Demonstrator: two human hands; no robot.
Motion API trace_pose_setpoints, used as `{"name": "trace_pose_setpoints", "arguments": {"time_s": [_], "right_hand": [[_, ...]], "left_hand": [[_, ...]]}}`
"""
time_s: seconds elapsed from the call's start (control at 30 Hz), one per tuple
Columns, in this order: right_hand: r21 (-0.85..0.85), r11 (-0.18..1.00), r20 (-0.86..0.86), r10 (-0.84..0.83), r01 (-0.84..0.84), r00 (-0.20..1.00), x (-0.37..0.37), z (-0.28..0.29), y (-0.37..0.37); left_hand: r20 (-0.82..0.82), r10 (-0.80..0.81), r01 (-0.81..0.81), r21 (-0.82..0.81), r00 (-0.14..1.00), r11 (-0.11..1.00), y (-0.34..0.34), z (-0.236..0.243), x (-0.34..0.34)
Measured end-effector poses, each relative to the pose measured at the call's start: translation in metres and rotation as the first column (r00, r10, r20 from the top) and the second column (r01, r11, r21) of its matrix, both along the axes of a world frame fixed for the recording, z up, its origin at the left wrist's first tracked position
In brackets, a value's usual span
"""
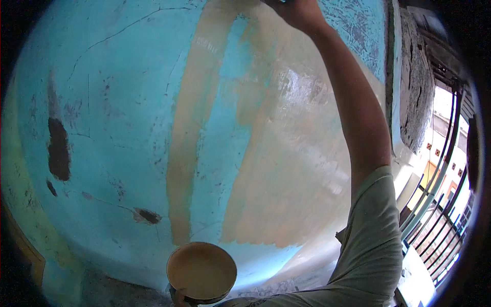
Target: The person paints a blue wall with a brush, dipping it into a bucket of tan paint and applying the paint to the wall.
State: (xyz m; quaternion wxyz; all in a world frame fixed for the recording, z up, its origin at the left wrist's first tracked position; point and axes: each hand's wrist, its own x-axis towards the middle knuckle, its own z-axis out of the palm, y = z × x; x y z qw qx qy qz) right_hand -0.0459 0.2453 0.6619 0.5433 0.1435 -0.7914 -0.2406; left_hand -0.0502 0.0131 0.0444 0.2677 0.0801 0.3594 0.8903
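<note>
My right hand [299,14] reaches up to the wall at the top edge, closed round something small and dark, mostly out of view. My bare forearm and pale sleeve cross the right side. The turquoise wall [117,87] has cracks and dark bare patches. Beige paint [291,153] covers a broad, glossy area on its right and a tall band in the middle. Low in the view, my left hand [181,298] grips the edge of a round container [202,266] of beige paint.
A rough grey pillar [417,87] stands beyond the wall's right edge. Further right are black metal railings [434,235] with a pale ledge [417,276] beside them and a building behind. A greenish wall strip [23,169] runs down the far left.
</note>
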Motion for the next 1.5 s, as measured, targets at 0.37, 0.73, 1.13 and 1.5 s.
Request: {"name": "trace_pose_setpoints", "arguments": {"time_s": [0.37, 0.73, 1.13, 1.5], "right_hand": [[-0.207, 0.972, 0.639, 0.047, 0.113, 0.768, -0.023, -0.080, 0.022], [0.291, 0.928, 0.075, -0.264, 0.232, 0.962, -0.029, -0.023, 0.056], [0.206, 0.978, 0.208, -0.010, -0.033, 0.978, -0.027, -0.030, 0.010], [0.208, 0.973, 0.324, -0.170, 0.105, 0.931, -0.028, -0.080, 0.022]], "left_hand": [[0.332, -0.300, 0.056, 0.581, 0.895, 0.812, -0.007, 0.025, -0.001], [-0.006, 0.055, -0.055, -0.013, 0.998, 0.998, 0.002, -0.029, -0.011], [0.028, 0.032, -0.034, 0.070, 0.999, 0.997, -0.008, 0.005, -0.008], [0.087, 0.129, -0.130, 0.002, 0.988, 0.992, -0.017, 0.006, -0.012]]}}
